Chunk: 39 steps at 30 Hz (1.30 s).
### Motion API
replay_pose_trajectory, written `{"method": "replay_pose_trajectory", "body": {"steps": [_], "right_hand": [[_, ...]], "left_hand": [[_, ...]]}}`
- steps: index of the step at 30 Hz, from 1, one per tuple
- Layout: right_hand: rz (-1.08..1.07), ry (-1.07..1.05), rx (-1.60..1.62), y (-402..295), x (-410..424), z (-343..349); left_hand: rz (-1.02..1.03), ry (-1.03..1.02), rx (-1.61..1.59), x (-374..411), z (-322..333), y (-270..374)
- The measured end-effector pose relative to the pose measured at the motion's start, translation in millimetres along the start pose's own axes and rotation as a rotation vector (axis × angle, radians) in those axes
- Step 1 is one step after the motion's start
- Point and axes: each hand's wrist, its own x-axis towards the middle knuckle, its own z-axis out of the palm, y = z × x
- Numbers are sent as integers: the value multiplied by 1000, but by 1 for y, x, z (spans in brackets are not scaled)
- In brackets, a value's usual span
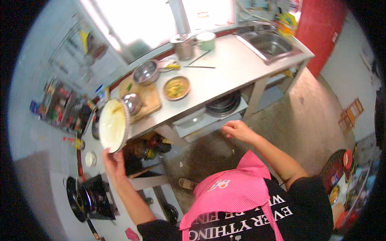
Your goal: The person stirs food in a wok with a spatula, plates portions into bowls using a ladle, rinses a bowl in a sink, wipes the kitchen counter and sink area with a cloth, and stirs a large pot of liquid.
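Observation:
My left hand (pixel 114 162) grips the rim of a large white bowl (pixel 113 126), tilted on its side with its inside facing me and a brownish smear near its top. Beside the bowl, a metal bowl (pixel 132 104) and a wooden cutting board (pixel 153 101) lie on the counter. My right hand (pixel 238 131) hangs in front of the counter, fingers curled, with nothing seen in it. A bowl of yellow food (pixel 176 87) stands near the counter's front edge, to the right of the board. Another metal bowl (pixel 146 73) sits at the board's back edge.
Chopsticks (pixel 199 67), a metal pot (pixel 182 48) and a green mug (pixel 206 41) are on the counter, left of a steel sink (pixel 268 45). A wok (pixel 75 198) is by the stove at lower left. Condiment bottles (pixel 69 111) crowd the left wall. Pans (pixel 223 105) sit under the counter.

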Motion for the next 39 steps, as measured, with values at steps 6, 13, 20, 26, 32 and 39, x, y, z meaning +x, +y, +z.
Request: {"method": "replay_pose_trajectory", "body": {"steps": [6,13,20,26,32,39], "right_hand": [[101,347,119,27,-97,-167],[265,476,318,104,-119,-257],[322,486,352,134,-54,-362],[328,567,297,151,22,-485],[300,563,226,184,100,-582],[217,595,-443,241,238,-779]], "left_hand": [[-294,-395,-113,-21,177,-169],[-537,-577,-29,-42,337,-320],[-717,-671,77,-30,463,-443],[-814,-831,156,15,570,-551],[-876,-767,184,49,628,-650],[-880,-620,258,35,703,-721]]}}
